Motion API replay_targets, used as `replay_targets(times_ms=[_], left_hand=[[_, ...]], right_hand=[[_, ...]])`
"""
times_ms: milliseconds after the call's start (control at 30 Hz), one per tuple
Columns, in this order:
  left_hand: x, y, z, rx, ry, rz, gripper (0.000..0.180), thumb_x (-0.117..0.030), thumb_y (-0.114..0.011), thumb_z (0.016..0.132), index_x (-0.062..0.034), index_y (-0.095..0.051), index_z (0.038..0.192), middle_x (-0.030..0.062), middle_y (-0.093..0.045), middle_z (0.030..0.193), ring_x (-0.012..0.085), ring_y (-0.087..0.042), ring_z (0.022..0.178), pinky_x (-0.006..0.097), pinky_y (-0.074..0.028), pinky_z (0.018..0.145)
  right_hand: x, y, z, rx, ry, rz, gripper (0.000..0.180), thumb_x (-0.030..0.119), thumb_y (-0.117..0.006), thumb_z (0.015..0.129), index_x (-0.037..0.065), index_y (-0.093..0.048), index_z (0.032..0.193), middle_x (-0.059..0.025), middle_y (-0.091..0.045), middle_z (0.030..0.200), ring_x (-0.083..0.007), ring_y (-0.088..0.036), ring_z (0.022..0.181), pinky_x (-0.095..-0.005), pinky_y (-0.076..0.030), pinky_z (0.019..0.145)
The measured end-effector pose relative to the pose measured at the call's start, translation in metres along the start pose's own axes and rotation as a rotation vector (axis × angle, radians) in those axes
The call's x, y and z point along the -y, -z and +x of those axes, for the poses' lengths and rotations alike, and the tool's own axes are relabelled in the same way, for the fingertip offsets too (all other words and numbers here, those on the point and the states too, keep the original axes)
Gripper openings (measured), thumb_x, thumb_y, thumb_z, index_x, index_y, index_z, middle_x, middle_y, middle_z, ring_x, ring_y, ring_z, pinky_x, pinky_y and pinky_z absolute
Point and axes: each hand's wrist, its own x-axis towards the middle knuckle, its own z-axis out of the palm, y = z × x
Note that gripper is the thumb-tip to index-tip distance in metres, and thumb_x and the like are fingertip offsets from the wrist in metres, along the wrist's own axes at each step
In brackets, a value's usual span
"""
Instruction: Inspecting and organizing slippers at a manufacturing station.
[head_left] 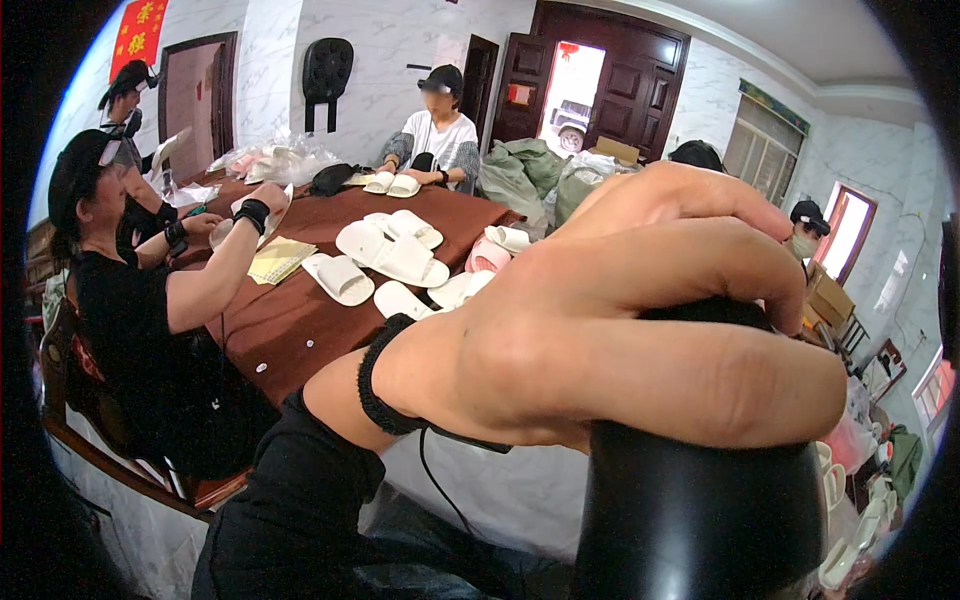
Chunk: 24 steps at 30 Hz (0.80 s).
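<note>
My left hand (pixel 640 320) fills the right half of the view, very close. Its fingers are bent over the top of a smooth black rounded object (pixel 700 520), whose kind I cannot make out. A black wristband (pixel 385 375) circles the wrist, and a thin dark cable hangs below it. White slide slippers (pixel 390 250) lie loosely piled on the brown-covered table (pixel 270 345) beyond my forearm. Pink slippers (pixel 488 255) are partly hidden behind my hand. My right hand does not show.
A co-worker in black (pixel 115 280) sits at the left with raised hands; another person is behind. Across the table, a person in white (pixel 440 135) handles white slippers. Yellow sheets (pixel 282 260) lie on the cloth. Green sacks (pixel 525 170) stand beyond. More slippers (pixel 860 530) are at lower right.
</note>
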Motion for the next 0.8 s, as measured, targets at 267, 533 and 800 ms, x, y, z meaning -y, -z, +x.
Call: replay_targets(times_ms=[267,533,800], left_hand=[[-0.005,-0.016,-0.031,0.037,0.171,-0.012,0.029,-0.02,-0.068,0.078,-0.0112,-0.069,0.106,0.0118,-0.058,0.101,0.0297,-0.059,0.094,0.038,-0.044,0.086],[-0.022,-0.018,-0.122,0.191,0.751,-0.322,0.028,-0.018,-0.07,0.082,-0.0046,-0.066,0.106,0.0094,-0.067,0.105,0.0253,-0.066,0.098,0.043,-0.044,0.098],[-0.077,-0.038,-0.232,0.363,1.497,-0.613,0.082,-0.021,-0.09,0.059,0.0014,-0.052,0.128,0.0132,-0.065,0.113,0.0202,-0.061,0.104,0.033,-0.046,0.094]], right_hand=[[0.0,-0.008,0.001,-0.167,-0.07,-0.092,0.061,0.022,-0.083,0.07,0.001,-0.059,0.122,-0.0178,-0.053,0.132,-0.0216,-0.056,0.113,-0.0313,-0.045,0.094],[0.001,-0.021,-0.003,-0.259,0.031,0.015,0.105,0.05,-0.085,0.067,0.001,-0.036,0.145,-0.0228,-0.052,0.134,-0.0306,-0.054,0.122,-0.0405,-0.045,0.102],[0.013,-0.037,0.007,0.103,0.136,-0.019,0.068,0.01,-0.084,0.062,-0.001,-0.057,0.124,-0.0226,-0.051,0.135,-0.031,-0.052,0.125,-0.0387,-0.04,0.105]])
